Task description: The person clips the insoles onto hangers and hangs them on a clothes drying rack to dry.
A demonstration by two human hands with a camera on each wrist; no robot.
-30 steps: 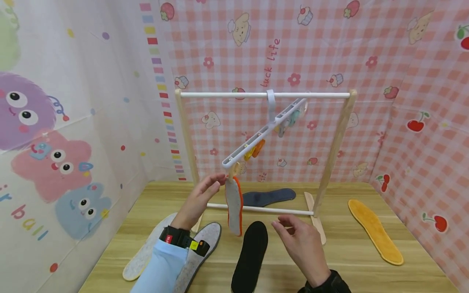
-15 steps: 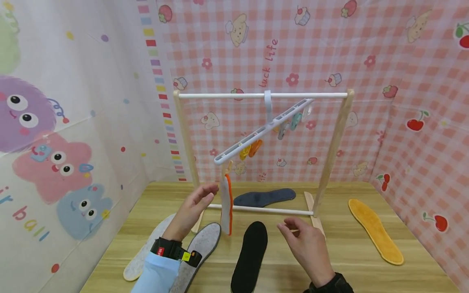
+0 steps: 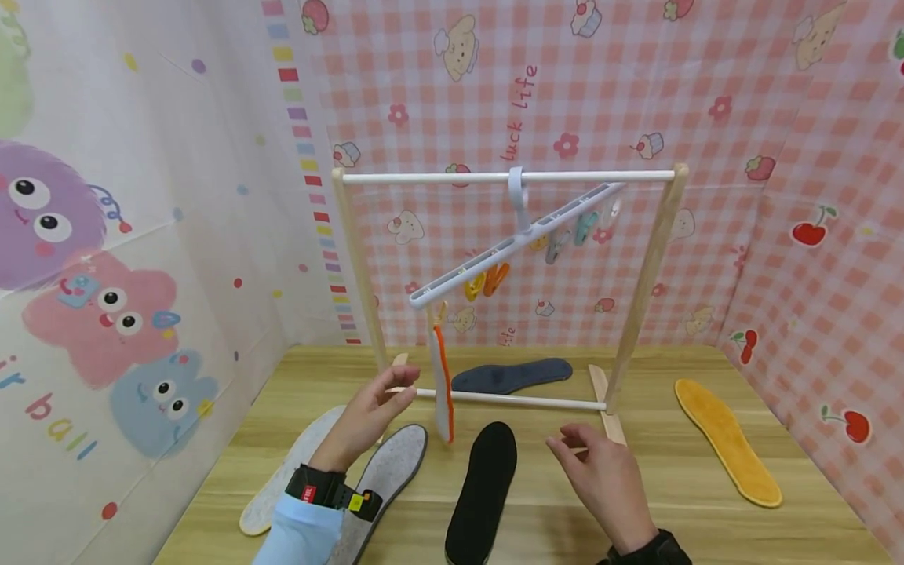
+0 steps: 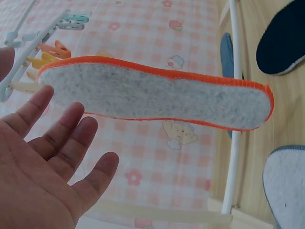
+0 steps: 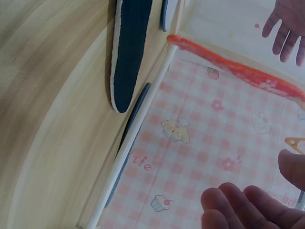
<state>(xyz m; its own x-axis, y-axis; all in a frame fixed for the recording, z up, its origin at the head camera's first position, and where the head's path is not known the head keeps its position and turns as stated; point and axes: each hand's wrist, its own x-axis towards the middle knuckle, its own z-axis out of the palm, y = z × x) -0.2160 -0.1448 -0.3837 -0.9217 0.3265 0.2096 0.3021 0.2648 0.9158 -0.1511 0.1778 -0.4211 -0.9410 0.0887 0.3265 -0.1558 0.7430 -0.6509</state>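
- Insole [image 4: 157, 95], orange-edged, is hanging from a clothespeg [image 4: 24, 87].
- Our left hand [image 3: 363, 416] is hovering beside it, grip apart.
- Our right hand [image 3: 603, 471] is hovering, grip apart.

this looks like a small draped booth, a set-up work corner: printed cloth hangs around 3 sides of a wood-grain tabletop [image 3: 763, 541]. the white cloth [image 3: 240, 212] at left carries cartoon creatures; the pink gingham cloth [image 3: 614, 86] at back and right carries strawberries, cupcakes and cherries. whatever room lies beyond is hidden.
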